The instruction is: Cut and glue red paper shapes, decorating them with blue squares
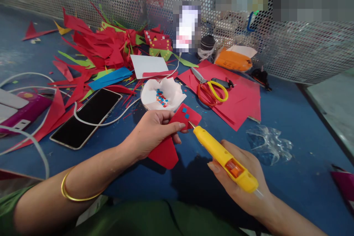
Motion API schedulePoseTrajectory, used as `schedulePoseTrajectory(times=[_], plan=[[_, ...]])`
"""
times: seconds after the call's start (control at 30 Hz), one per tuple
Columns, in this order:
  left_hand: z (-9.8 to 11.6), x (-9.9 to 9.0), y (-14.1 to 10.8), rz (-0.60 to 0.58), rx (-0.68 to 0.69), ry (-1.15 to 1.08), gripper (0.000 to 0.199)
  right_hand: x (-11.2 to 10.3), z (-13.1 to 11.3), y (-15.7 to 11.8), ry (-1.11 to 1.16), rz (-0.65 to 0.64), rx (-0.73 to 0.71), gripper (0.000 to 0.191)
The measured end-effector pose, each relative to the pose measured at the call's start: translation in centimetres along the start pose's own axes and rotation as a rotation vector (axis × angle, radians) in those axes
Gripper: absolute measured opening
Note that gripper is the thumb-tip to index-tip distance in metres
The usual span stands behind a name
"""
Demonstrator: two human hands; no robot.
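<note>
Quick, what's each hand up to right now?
Left hand: closed, pinching red paper with blue squares.
Right hand: closed, holding a yellow glue gun.

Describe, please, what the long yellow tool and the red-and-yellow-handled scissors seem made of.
Long yellow tool: probably plastic, from its smooth, even colour; slightly glossy; grey tip looks metallic. Red-and-yellow-handled scissors: likely steel blades, grey and shiny; handles apparently smooth plastic, evenly coloured.
</note>
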State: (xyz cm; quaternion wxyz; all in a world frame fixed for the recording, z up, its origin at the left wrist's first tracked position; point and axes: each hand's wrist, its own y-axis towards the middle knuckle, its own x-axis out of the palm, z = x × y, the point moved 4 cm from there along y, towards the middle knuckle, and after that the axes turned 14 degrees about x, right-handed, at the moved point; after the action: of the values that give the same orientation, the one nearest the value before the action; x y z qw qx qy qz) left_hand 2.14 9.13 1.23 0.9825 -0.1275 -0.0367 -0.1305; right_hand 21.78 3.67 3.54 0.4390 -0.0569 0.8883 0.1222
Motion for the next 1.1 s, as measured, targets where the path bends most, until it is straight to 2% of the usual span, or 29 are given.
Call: schedulePoseTrajectory(times=[0.33, 0.53, 0.73, 0.9, 1.1], plan=[[0.08, 0.12, 0.00, 0.011, 0.006, -0.004, 0.014, -0.03, 0.13, 0.01, 0.014, 0.001, 0.023, 0.032], [-0.11, 0.00, 0.01, 0.019, -0.007, -0.002, 0.019, -0.07, -0.04, -0.02, 0.008, 0.003, -0.020, 0.033], [-0.12, 0.00, 0.03, 0.013, 0.001, -0.010, 0.015, 0.07, 0.03, -0.12, 0.018, -0.007, -0.040, 0.029], [-0.09, -0.05, 0.02, 0.024, -0.010, 0.016, 0.018, 0.02, 0.09, -0.09, 0.010, -0.007, -0.022, 0.031], [0.18, 0.11, -0.01, 0.036, -0.004, -0.013, 0.013, -0.19, 0.43, -0.12, 0.020, 0.008, 0.020, 0.030]])
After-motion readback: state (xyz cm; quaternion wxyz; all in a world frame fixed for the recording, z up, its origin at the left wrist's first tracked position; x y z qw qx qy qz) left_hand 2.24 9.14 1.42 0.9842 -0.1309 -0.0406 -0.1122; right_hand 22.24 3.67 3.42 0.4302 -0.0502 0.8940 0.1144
